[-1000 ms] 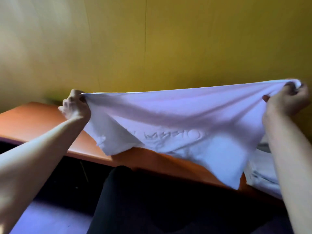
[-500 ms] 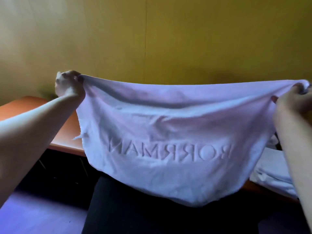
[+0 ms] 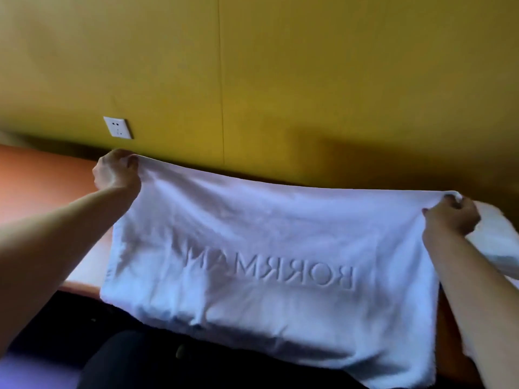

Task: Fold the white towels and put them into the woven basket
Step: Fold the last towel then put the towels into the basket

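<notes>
White towel (image 3: 269,248) spreading over orange worktop (image 3: 42,181), near edge overhanging | left hand (image 3: 116,172) grip pinching 10 o'clock corner, right hand (image 3: 449,217) pinching 3 o'clock corner | I'm judging: laying flat; next, halving | basket unseen

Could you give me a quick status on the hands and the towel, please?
Left hand and right hand each grip a far corner of the white towel. Towel spread over the orange table, unfolded. Basket not in view. Nothing in the way.

Towel (image 3: 269,248) spread over table (image 3: 36,178) btwn both hands, more towels (image 3: 500,242) right, socket (image 3: 118,127) behind-left.
</notes>
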